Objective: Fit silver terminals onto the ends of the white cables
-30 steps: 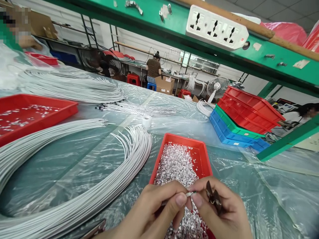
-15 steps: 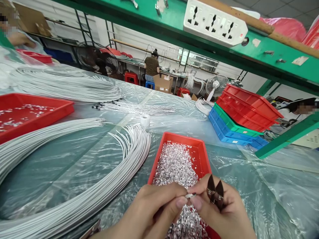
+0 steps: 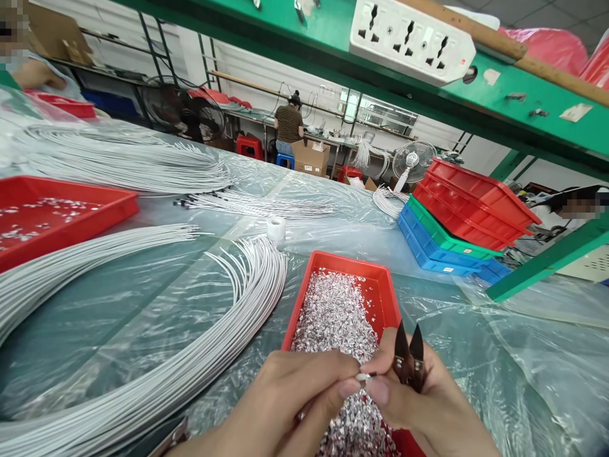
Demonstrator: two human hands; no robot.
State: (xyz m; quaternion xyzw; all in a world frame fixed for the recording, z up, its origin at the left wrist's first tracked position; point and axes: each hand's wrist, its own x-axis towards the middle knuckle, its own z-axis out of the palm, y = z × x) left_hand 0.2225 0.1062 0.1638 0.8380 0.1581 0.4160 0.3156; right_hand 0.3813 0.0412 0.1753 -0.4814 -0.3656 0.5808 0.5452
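While pinching a white piece (image 3: pixel 363 377), dark at one end, between left thumb and forefinger, has the left hand (image 3: pixel 295 393) closed to its width and meets it from the other side with thumb and forefinger of the right hand (image 3: pixel 428 406), tips almost together on the dark end. Also carries snips (image 3: pixel 416 349) in the right hand, handles hidden, blades pointing up and spread apart. Holds the piece above a red tray (image 3: pixel 380 298) heaped with silvery scraps (image 3: pixel 333 311). Has nearby, to the left, a curved bundle (image 3: pixel 238 324) of white cables on plastic sheeting (image 3: pixel 476 381), with a white roll (image 3: pixel 276 228) just beyond. Faces a power strip (image 3: pixel 412 41) on a green beam (image 3: pixel 323 32).
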